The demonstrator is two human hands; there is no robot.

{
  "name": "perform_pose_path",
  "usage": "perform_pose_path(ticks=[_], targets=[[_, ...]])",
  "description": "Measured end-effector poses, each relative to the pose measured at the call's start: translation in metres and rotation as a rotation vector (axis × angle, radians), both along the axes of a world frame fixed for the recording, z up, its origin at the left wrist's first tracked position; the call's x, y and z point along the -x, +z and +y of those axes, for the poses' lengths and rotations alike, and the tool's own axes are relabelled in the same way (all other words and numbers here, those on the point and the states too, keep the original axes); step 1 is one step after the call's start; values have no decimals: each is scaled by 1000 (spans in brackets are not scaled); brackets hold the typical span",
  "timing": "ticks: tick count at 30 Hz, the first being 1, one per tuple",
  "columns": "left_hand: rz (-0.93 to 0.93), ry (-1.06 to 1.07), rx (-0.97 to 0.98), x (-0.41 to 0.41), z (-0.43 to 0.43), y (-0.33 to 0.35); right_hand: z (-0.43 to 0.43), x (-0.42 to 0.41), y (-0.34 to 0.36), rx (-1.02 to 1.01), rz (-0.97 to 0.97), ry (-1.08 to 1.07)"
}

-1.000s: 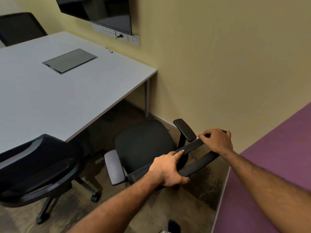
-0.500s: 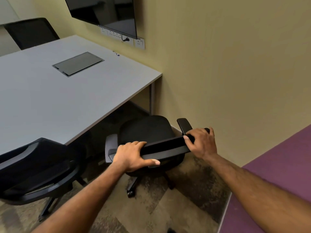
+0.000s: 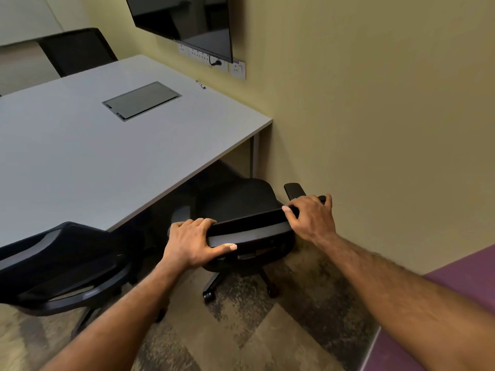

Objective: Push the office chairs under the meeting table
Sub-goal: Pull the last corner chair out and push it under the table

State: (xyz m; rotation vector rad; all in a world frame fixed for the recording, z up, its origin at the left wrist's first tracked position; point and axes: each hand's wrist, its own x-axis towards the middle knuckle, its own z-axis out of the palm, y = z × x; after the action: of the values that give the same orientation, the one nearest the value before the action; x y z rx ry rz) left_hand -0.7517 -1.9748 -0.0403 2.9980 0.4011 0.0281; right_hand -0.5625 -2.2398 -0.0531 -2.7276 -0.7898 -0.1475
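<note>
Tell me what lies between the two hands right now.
In the head view, only the black top edge of the chair backrest runs from the left hand to the right hand; both grip it.

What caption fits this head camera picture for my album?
Left hand and right hand grip the chair by its backrest at the grey table.

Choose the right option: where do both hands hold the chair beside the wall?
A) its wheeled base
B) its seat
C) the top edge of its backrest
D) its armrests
C: the left hand and the right hand each grip the top edge of the chair's backrest.
</note>
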Motion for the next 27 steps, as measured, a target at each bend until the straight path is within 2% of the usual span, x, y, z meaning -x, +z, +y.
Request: perform_pose_path(ticks=[7,16,23,27], targets=[[-21,103,11,-24,-8,-1,14,-38,-3,11,-70,-10],[-28,254,2,-79,-15,-6,47,-108,5,107,4,-122],[12,341,58,-122,-12,-3,77,-170,5,-27,207,-37],[46,339,51,-137,-5,0,91,-200,0,68,175,35]])
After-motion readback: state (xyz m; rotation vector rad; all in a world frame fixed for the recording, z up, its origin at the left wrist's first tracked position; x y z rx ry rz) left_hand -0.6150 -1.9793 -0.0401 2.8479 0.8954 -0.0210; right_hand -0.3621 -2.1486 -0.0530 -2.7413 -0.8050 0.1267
